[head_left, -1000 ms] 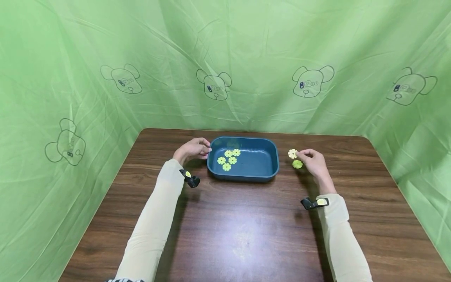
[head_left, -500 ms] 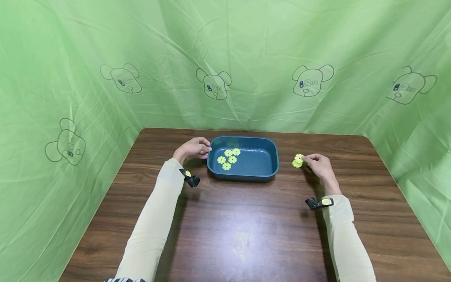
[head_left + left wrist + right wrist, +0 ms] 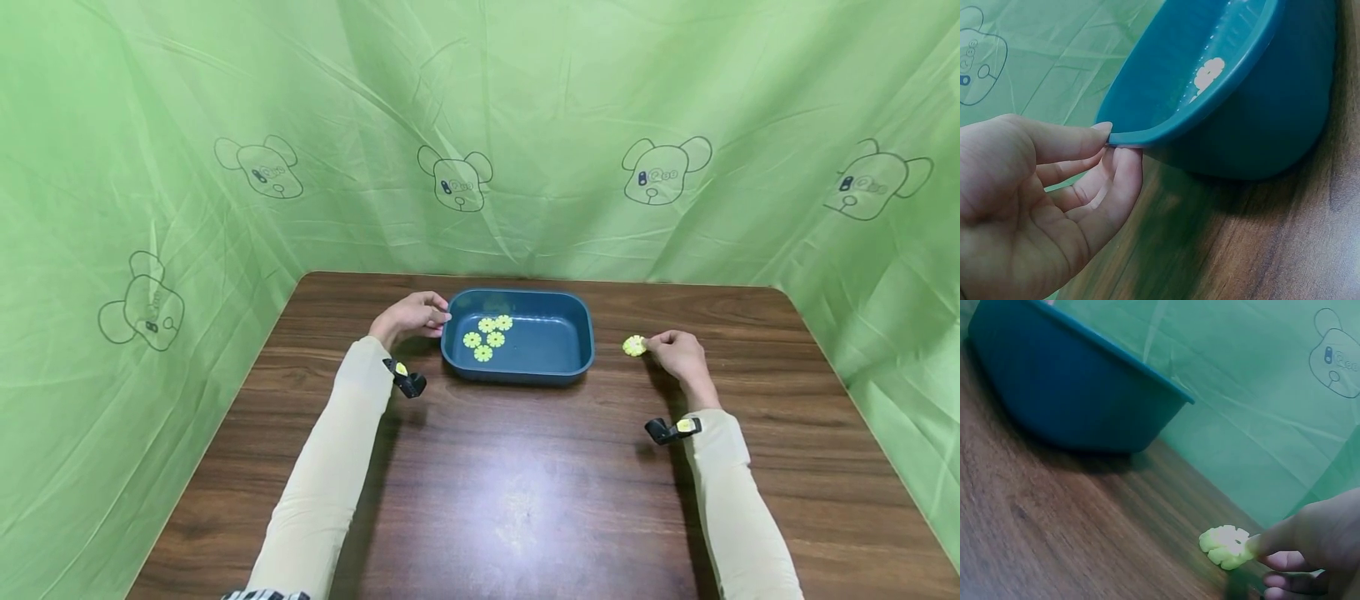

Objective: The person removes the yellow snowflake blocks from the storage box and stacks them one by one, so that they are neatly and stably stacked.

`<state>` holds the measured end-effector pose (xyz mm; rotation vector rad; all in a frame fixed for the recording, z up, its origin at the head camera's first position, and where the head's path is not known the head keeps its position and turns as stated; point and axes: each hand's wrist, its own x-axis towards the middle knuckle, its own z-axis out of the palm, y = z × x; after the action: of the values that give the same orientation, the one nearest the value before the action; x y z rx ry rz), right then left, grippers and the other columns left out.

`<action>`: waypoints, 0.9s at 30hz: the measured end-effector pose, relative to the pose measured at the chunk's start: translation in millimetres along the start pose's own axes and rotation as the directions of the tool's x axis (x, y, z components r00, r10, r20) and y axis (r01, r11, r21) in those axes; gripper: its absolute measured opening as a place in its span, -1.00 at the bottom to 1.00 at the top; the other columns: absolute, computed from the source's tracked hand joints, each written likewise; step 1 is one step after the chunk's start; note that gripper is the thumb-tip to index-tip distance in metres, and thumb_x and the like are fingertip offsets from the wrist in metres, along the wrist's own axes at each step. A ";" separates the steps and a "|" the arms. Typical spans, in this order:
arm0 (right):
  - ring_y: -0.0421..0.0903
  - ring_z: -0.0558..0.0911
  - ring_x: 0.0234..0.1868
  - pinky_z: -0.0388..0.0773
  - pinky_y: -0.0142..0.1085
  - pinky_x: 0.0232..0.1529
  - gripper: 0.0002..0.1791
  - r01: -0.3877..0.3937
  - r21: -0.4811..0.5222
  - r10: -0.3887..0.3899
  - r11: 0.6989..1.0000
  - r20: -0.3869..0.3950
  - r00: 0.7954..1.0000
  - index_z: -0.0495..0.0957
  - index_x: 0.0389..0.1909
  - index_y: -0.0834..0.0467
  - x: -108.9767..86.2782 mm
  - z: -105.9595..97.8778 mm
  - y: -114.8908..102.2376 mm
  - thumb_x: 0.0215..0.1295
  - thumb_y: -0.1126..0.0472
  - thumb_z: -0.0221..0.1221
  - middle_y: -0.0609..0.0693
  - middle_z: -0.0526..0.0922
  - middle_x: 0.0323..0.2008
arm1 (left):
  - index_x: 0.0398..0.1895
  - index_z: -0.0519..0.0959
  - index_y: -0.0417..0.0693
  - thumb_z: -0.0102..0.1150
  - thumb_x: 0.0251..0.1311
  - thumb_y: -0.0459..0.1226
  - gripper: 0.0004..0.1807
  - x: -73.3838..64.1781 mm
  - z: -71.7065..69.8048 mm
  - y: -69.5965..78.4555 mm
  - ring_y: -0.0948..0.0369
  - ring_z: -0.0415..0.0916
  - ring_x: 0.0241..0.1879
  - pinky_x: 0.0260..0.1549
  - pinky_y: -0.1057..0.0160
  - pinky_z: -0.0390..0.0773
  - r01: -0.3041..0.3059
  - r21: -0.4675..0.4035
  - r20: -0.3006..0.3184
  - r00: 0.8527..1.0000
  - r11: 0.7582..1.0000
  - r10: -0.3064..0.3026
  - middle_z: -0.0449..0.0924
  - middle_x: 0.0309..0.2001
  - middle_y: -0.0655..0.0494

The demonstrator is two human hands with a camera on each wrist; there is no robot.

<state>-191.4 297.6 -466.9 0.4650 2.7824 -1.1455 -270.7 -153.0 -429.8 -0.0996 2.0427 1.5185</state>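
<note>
My left hand (image 3: 412, 317) pinches the left end of the rim of a blue rectangular basin (image 3: 525, 377); in the left wrist view the thumb lies on top of the rim and the fingers curl beneath. Several yellow-green flower-shaped discs (image 3: 483, 354) lie at the left of the basin floor. Right of the basin, my right hand (image 3: 678, 354) pinches the edge of a notched yellow flower-shaped disc (image 3: 1229, 544) between thumb and finger. This disc lies over a second, similar disc, mostly hidden beneath it, on the table.
The dark wood table (image 3: 465, 492) runs back to a green curtain (image 3: 555, 225) with bear-head outlines, which also rises at both sides. A black wrist camera (image 3: 405, 379) sits on the left sleeve, another camera (image 3: 671, 429) on the right sleeve.
The right hand has moved right and slightly toward me, bringing its disc from behind the other disc to over it. The left hand and the basin stay put.
</note>
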 end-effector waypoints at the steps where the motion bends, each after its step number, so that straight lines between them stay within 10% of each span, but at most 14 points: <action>1: 0.13 0.46 -0.07 0.33 -0.31 -0.24 -0.58 0.007 -0.013 -0.007 1.000 -0.008 1.000 0.58 -0.15 0.29 0.4 0.9 0.5 0.31 -0.02 0.12 0.22 0.58 -0.14 | 0.04 0.32 -0.23 0.07 0.30 -0.42 -0.71 0.1 -0.2 -0.3 0.24 0.49 -0.40 0.08 0.04 0.56 -0.001 -0.002 0.001 1.000 1.000 0.001 0.44 -0.25 0.00; 27: 0.25 0.47 0.06 0.42 -0.05 0.02 -0.62 0.023 -0.046 -0.024 0.999 -0.042 0.999 0.57 -0.15 0.28 2.9 5.3 3.8 0.32 0.01 0.10 0.29 0.58 -0.02 | 0.06 0.31 -0.24 0.05 0.32 -0.41 -0.71 0.9 -0.3 -0.3 0.22 0.48 -0.39 0.06 0.06 0.57 0.001 0.013 0.005 1.000 1.000 -0.001 0.44 -0.25 0.00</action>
<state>-193.0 297.0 -473.8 0.4587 2.8509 -1.0874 -271.4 -153.1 -430.5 -0.0920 2.0481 1.5026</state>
